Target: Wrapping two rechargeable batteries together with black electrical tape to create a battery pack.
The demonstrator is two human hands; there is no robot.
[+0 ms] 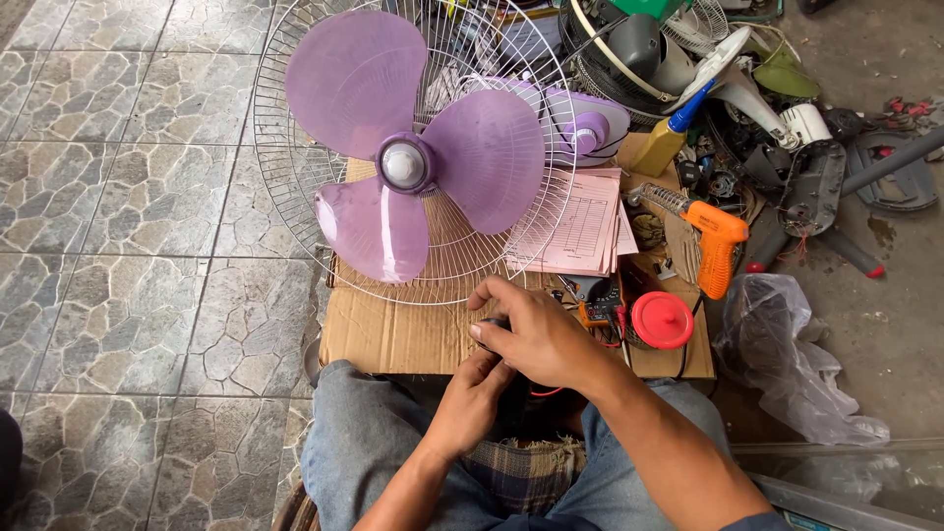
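My right hand [536, 334] is curled over a small dark object [495, 324] at the near edge of a cardboard sheet [393, 334]; red wire shows beneath it. My left hand [475, 398] grips the same dark object from below, above my lap. What the object is stays mostly hidden by both hands. Just beyond them stands a fan with three purple blades [413, 157] inside a white wire guard [295, 187], its purple motor housing [590, 123] behind.
Pink paper forms [580, 221] lie on the cardboard. To the right lie an orange glue gun [713, 236], a red round lid [661, 320], a multimeter [600, 300], a yellow bottle [664, 143], a plastic bag [787, 354] and a heap of fan parts [688, 49]. Tiled floor [128, 246] lies left.
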